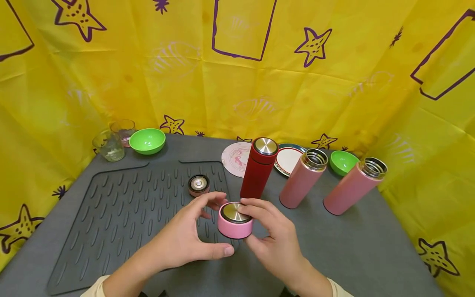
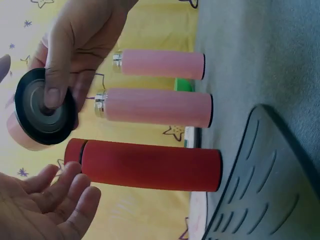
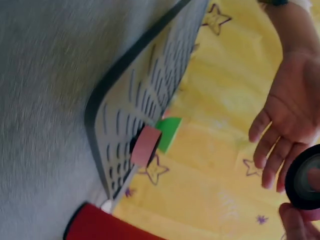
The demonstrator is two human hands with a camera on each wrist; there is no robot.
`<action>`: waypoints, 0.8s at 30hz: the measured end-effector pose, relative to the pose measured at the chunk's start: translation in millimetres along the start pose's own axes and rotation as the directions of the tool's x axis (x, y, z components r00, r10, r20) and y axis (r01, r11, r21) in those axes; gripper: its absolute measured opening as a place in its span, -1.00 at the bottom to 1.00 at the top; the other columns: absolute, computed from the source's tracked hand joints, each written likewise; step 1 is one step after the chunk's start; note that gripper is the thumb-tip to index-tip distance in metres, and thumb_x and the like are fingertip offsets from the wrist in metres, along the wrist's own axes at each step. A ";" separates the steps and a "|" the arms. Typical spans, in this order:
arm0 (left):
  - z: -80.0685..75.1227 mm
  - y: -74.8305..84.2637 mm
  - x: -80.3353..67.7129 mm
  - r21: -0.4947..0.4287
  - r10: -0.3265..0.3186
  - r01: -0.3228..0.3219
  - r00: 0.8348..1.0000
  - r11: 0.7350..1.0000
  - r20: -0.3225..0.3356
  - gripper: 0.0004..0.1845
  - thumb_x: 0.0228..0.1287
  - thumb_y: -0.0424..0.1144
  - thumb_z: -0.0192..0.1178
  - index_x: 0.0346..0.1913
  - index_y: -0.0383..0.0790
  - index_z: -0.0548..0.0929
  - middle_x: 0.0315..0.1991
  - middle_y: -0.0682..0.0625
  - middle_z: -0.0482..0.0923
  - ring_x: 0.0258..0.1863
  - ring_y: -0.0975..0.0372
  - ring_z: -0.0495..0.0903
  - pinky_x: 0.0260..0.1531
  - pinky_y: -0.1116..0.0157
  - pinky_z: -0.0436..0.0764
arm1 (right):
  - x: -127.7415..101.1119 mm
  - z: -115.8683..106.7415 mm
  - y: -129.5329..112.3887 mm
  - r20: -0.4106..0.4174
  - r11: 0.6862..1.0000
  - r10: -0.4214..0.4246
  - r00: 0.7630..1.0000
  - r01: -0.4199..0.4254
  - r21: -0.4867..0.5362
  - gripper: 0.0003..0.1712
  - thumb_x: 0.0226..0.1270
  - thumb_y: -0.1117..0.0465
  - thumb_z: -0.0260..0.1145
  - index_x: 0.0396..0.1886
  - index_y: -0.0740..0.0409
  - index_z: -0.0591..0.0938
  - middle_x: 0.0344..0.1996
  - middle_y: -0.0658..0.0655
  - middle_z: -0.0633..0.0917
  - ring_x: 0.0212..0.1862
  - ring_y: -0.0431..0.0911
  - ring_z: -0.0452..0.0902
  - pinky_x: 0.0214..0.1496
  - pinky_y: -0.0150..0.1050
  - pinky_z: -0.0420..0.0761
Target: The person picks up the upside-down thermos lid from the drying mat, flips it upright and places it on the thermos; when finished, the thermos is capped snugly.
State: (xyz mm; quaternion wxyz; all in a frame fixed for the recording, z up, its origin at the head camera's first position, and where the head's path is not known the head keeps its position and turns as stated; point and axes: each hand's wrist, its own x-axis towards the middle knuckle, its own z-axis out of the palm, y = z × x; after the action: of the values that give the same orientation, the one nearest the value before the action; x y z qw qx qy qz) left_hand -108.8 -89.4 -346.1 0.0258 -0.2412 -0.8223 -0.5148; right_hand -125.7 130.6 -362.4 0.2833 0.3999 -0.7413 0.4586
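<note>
My right hand pinches a pink bottle lid with a steel top, its thumb under the dark underside and its fingers over the top. Just left of the lid, my left hand is spread, fingers and thumb apart, with a gap to the lid in the left wrist view. A second pink lid lies upside down on the drying mat. Behind the hands stands a red bottle with its lid on. To its right are two pink bottles, a nearer one and a farther one, both with bare steel mouths.
Two glasses, one clear, and a green bowl sit at the back left. A pink-patterned disc, a plate and another green bowl are behind the bottles. A yellow curtain encloses the table.
</note>
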 end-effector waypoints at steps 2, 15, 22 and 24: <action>2.6 -2.5 1.4 -0.040 0.012 -0.012 1.000 0.999 -0.007 -0.17 -0.11 0.05 0.57 0.29 0.06 0.43 0.09 0.25 0.50 0.08 0.28 0.46 -0.03 0.23 0.55 | 1.6 -0.2 1.0 -0.014 0.992 -0.108 0.994 0.107 -0.065 -0.77 0.35 0.23 0.30 -0.03 0.15 0.67 -0.03 0.20 0.66 -0.05 0.03 0.64 0.04 -0.30 0.57; 12.1 -6.8 2.4 -0.064 0.214 -0.218 0.975 0.974 -0.059 -0.35 -0.17 -0.08 0.62 0.08 -0.02 0.61 -0.08 0.17 0.63 -0.16 0.28 0.58 -0.18 0.26 0.58 | 3.0 -3.0 -0.7 0.009 0.941 -0.317 0.948 0.316 -0.120 -0.76 0.35 0.28 0.22 -0.08 0.35 0.61 -0.02 0.33 0.61 -0.05 0.10 0.62 0.05 -0.27 0.58; 4.5 -15.3 -2.4 0.024 0.160 -0.158 0.981 0.987 -0.107 -0.32 -0.25 -0.02 0.65 0.06 0.08 0.62 -0.10 0.23 0.62 -0.18 0.30 0.55 -0.19 0.28 0.55 | -4.8 -27.6 12.6 -0.123 0.973 -0.122 0.985 0.094 -0.211 -0.35 0.04 0.29 0.30 0.12 0.56 0.39 0.13 0.46 0.44 0.22 0.27 0.27 0.36 -0.12 0.13; 2.4 -18.8 -4.7 0.047 0.143 -0.138 0.982 0.989 -0.122 -0.30 -0.28 -0.01 0.66 0.07 0.11 0.62 -0.10 0.24 0.62 -0.18 0.29 0.53 -0.19 0.27 0.54 | -14.3 -36.7 28.9 -0.223 0.954 -0.045 0.974 -0.024 -0.299 -0.21 -0.01 0.18 0.39 0.16 0.55 0.34 0.16 0.46 0.40 0.26 0.29 0.16 0.34 0.03 0.02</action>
State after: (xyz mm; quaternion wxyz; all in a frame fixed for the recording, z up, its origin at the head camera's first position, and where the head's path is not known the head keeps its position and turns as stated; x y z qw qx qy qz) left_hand -112.2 -95.7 -364.3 0.1179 -0.2653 -0.8097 -0.5099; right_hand -141.0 176.1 -371.4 0.4261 0.3013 -0.7626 0.3822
